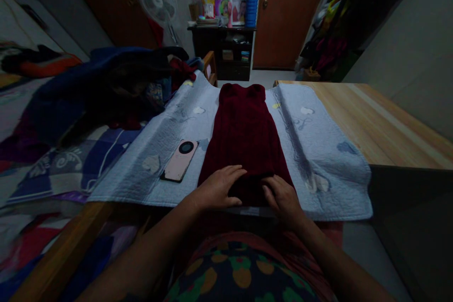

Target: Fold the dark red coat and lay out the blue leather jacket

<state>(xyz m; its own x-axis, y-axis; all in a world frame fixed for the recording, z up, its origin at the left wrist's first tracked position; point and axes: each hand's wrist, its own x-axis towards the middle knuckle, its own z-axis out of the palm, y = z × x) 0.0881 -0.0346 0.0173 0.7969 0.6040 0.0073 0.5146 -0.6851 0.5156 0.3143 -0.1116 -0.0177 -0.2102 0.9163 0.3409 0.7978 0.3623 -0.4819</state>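
A dark maroon garment (246,127) of soft-looking cloth lies lengthwise on a light blue quilted cover (339,188). It is narrow at the far end and wider towards me. My left hand (219,188) rests on its near left part, fingers stretched out and thumb apart. At the near right part, my right hand (283,197) has curled fingers at a raised fold of the cloth, seemingly gripping it; the fingertips are partly hidden. Left of the garment, a pink phone (180,160) with a round black camera ring lies on the cover.
Piled dark clothes (102,89) lie to the left. A wooden tabletop (385,122) extends on the right. Beyond stand a white fan (159,0), a dark cabinet (224,52) loaded with items, and a brown door (290,19). Bags and clothes hang at the far right.
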